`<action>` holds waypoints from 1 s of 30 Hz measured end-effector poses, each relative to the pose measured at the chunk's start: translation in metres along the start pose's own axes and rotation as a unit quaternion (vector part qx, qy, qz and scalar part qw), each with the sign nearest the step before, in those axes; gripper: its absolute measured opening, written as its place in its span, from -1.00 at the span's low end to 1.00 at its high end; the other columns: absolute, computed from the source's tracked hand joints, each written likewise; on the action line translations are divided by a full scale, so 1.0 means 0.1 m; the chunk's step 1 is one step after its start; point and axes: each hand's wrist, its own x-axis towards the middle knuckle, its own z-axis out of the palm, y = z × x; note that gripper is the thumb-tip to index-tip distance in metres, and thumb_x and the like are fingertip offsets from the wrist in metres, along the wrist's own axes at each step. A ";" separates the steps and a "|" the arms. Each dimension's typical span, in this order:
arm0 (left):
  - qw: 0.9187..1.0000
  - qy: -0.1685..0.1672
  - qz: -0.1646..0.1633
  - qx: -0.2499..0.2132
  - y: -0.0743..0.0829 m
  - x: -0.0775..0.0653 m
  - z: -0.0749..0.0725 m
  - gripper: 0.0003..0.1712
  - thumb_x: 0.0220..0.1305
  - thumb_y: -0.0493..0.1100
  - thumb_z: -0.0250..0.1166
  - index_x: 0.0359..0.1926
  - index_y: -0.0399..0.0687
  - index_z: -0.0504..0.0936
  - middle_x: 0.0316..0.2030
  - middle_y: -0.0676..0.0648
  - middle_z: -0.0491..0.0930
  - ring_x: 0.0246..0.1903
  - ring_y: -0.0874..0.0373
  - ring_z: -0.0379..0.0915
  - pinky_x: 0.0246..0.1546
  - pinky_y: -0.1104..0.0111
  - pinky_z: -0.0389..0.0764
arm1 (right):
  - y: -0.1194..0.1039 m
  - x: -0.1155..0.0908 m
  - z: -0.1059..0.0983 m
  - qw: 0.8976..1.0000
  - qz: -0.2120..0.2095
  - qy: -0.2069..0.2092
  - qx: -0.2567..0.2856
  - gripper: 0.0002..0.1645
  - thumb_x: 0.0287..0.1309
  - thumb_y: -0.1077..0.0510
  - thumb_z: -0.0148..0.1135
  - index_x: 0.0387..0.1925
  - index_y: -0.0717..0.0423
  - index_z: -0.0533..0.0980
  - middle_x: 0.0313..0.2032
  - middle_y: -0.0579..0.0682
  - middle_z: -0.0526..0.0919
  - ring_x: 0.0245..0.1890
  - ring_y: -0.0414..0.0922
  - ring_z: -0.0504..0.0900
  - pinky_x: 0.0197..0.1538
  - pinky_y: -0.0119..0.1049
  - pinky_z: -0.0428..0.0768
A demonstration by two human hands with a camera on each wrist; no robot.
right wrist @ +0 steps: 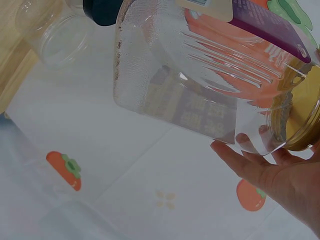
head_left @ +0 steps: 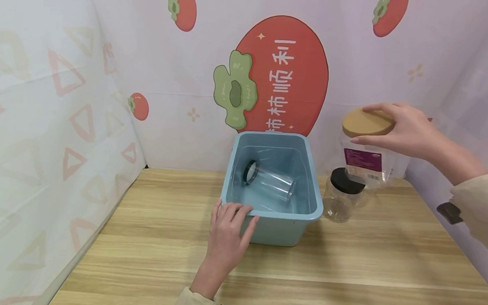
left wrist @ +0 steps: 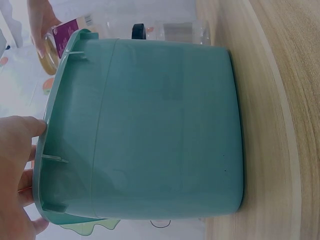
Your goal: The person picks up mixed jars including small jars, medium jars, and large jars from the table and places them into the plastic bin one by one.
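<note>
My right hand (head_left: 411, 131) grips a clear plastic jar (head_left: 367, 156) by its yellow lid (head_left: 367, 122), holding it up off the table at the right. A purple label shows on the jar's side, and its see-through wall fills much of the right wrist view. The fingers of my left hand (head_left: 227, 234) hook over the near rim of a blue plastic bin (head_left: 272, 230), the thumb on the outside. Inside the bin lies a clear jar with a black lid (head_left: 272, 180), tipped on its side.
Just right of the bin, a second black-lidded clear jar (head_left: 339, 204) stands upright on the wooden table (head_left: 157, 241), below the raised jar. A white cloth (head_left: 190, 73) printed with persimmons hangs behind the table and along both sides.
</note>
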 end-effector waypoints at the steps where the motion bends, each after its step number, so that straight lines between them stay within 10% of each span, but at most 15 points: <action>1: 1.000 0.000 0.000 0.000 0.00 0.00 0.00 -0.72 0.29 -0.13 0.52 -0.03 -0.13 0.75 -0.14 -0.10 0.68 -0.01 -0.03 0.56 0.34 -0.25 0.43 | -0.01 0.00 0.00 1.000 -0.002 0.000 0.000 -0.01 0.16 -0.20 0.54 0.49 0.13 0.39 0.25 0.42 0.48 0.12 0.31 0.42 -0.11 0.09 0.35; 30: 1.000 -0.004 -0.002 0.004 0.01 0.02 0.00 -0.72 0.30 -0.11 0.51 -0.03 -0.13 0.76 -0.14 -0.10 0.68 -0.02 -0.04 0.56 0.35 -0.26 0.42 | -0.21 0.12 0.02 1.000 -0.017 -0.017 0.005 -0.04 0.18 -0.15 0.53 0.50 0.11 0.38 0.32 0.39 0.45 0.25 0.34 0.38 0.01 0.19 0.44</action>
